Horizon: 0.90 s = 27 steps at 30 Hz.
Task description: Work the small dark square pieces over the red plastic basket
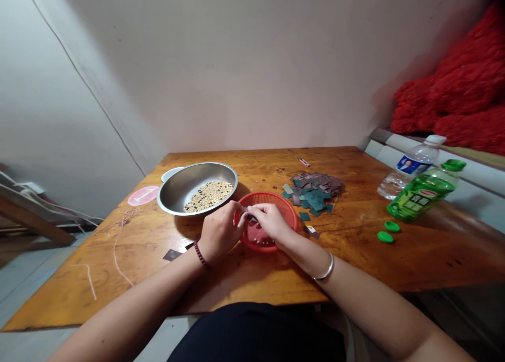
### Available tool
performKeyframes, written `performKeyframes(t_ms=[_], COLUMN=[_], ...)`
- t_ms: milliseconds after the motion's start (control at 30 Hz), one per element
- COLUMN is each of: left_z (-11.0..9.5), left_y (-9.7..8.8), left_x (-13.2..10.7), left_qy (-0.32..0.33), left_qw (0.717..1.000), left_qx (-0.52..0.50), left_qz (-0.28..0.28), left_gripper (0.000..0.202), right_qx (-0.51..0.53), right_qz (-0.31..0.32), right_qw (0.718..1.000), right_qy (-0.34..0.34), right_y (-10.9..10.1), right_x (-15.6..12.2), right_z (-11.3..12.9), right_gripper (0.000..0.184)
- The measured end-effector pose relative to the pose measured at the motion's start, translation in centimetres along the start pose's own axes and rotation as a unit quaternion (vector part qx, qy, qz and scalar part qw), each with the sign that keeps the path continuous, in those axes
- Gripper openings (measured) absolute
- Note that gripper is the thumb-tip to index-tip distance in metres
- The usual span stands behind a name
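from here the whole scene is a wooden table (355,251) against a plain wall, with a pile of red fluffy fabric (445,88) on a ledge far right of the red plastic basket (284,207). that basket is the landmark: it sits on the table just in front of me, with both hands over it.

left of the basket, touching or almost touching its rim, is a steel bowl (175,193) holding a mix of pale and dark beans (208,196). a pink round label (143,195) lies further left of it. loose string (116,251) lies on the table well left too, and one dark square chip (172,254) is near the left hand.

just behind and right of the basket is a heap of small grey-green square chips (313,193), probably card or fabric, can't tell which. well right of it stand a clear water bottle (412,167) and a green bottle (424,191), lying tilted, with two green caps (389,231) on the table nearby.

right hand (270,222) is clenched in a pinch on a small dark item (246,212) over the basket. too small to identify. left hand (223,230) is curled at the same spot, but i can't tell if it's gripping. beaded bracelet (200,254) on left wrist, silver bangle (325,267) on right.
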State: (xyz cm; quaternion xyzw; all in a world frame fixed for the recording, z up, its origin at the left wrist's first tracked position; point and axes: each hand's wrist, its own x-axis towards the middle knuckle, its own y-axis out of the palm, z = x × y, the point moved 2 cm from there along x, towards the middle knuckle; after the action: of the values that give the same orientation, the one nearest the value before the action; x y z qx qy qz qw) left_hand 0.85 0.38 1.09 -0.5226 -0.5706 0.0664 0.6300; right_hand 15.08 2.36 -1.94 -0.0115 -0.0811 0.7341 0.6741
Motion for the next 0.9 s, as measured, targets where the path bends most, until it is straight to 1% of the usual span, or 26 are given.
performKeyframes(t_ms=[367, 700, 900], left_z=[-0.2, -0.17, -0.17], left_y=[-0.11, -0.07, -0.01], left_x=[0.05, 0.04, 0.02], left_qy=[0.032, 0.034, 0.03], left_qw=[0.999, 0.999, 0.999], left_qx=[0.021, 0.02, 0.028], left_qz=[0.004, 0.008, 0.01], left_gripper=[0.014, 0.014, 0.013], right_qx=[0.029, 0.026, 0.027], right_qz=[0.008, 0.007, 0.006], right_qw=[0.999, 1.0, 1.0], right_qy=[0.012, 0.014, 0.002], right_y=[0.09, 0.1, 0.15], right_x=[-0.11, -0.11, -0.05], right_z=[0.34, 0.36, 0.22], right_gripper=[0.033, 0.032, 0.03])
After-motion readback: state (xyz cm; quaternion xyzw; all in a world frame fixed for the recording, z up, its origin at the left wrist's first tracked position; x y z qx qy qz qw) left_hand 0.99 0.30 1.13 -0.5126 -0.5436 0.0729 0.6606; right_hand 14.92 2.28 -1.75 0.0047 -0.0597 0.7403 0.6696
